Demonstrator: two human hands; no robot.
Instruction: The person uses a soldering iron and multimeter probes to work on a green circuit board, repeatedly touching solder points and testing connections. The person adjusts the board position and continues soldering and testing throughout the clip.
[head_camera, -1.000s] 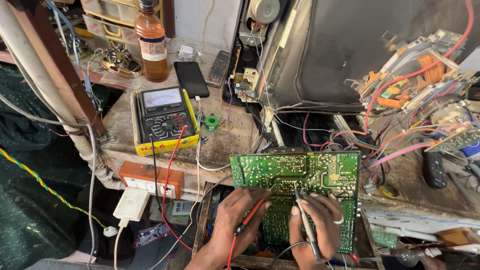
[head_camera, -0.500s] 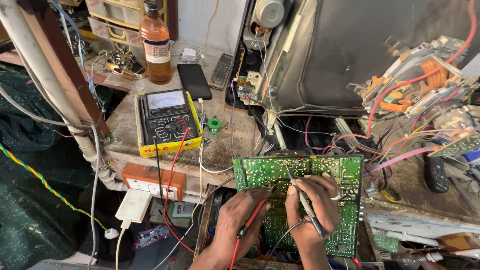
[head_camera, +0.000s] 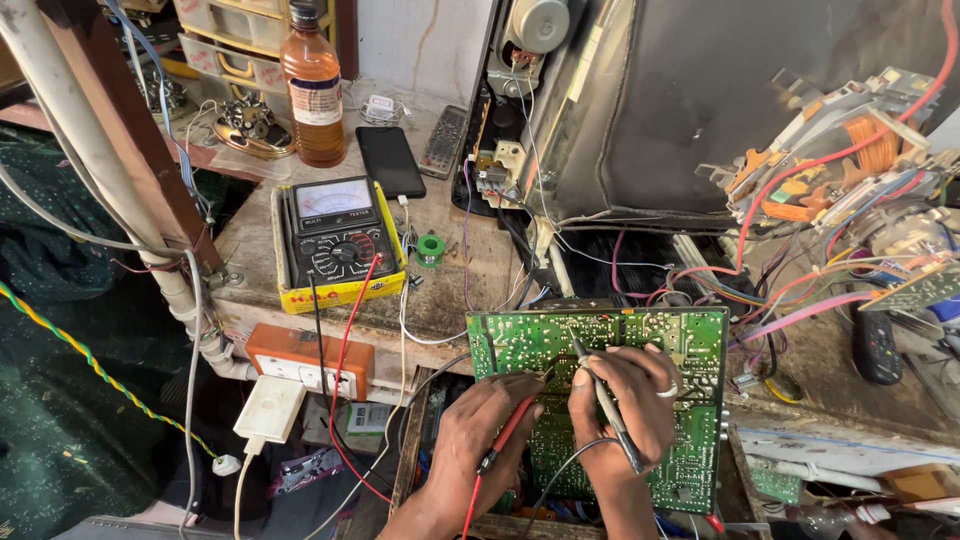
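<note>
board: green circuit board (head_camera: 690, 350), landmark
left hand (head_camera: 480, 440): fingers clamped on red probe (head_camera: 508, 432), tip on board
right hand (head_camera: 625, 400): fingers clamped on black probe (head_camera: 605, 400), over board centre
meter: yellow-cased multimeter (head_camera: 335, 245), left of board

An electronics repair workshop: an opened tube television (head_camera: 720, 110) at one o'clock, an analog multimeter (head_camera: 335, 240) at ten o'clock, a bare green circuit board (head_camera: 600, 345) at centre, loose wiring everywhere.

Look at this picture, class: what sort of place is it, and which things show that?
Probably an electronics repair bench. An opened picture-tube television stands on it, a yellow-cased analogue test meter lies nearby, and the person's hands press red and black probes onto a green printed circuit board.
</note>
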